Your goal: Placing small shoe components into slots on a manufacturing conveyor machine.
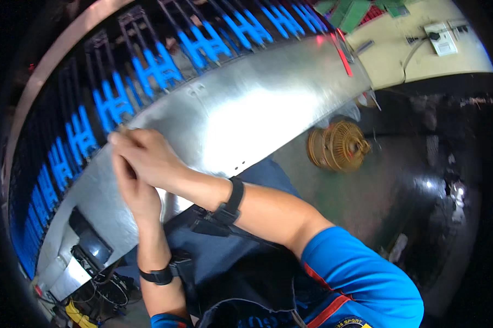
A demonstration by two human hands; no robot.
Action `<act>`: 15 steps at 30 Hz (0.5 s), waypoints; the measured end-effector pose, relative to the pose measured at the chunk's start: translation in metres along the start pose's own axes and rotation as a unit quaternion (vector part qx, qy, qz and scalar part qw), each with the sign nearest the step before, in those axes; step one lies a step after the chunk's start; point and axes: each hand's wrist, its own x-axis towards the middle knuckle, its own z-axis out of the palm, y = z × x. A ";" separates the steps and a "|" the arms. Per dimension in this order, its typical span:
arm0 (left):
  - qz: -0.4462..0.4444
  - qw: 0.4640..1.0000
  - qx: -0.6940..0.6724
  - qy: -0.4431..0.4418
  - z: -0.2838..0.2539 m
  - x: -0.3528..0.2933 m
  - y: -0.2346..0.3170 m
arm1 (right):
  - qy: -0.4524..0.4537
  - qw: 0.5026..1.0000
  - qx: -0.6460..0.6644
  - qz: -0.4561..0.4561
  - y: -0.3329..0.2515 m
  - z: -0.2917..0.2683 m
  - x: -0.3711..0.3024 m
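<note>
Blue sleeves frame my view; my right hand (148, 158) overlaps my left hand (134, 191), fingers pinched on something small, hard to identify, at the curved shiny metal panel's (246, 109) edge beside blue clips (148, 71).

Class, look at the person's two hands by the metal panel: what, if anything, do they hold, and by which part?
Cannot be told for sure. The right hand and left hand press together at the metal panel; only a tiny tip shows at the fingertips.

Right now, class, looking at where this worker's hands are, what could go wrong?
1. Both hands, left hand and right hand, pinch something small at the rear edge of the metal panel; that edge might cut a finger.
2. The small piece could slip into the row of blue clips.
</note>
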 end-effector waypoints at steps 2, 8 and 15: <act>-0.084 0.996 -0.022 0.008 -0.006 -0.010 -0.013 | -0.011 1.000 0.013 0.024 0.008 0.006 0.001; -0.094 0.986 -0.136 0.035 -0.018 -0.021 -0.023 | -0.056 0.994 0.054 0.078 0.020 0.024 -0.007; -0.125 0.987 -0.103 0.013 -0.028 -0.024 -0.019 | -0.076 0.987 0.111 0.086 0.022 0.032 -0.013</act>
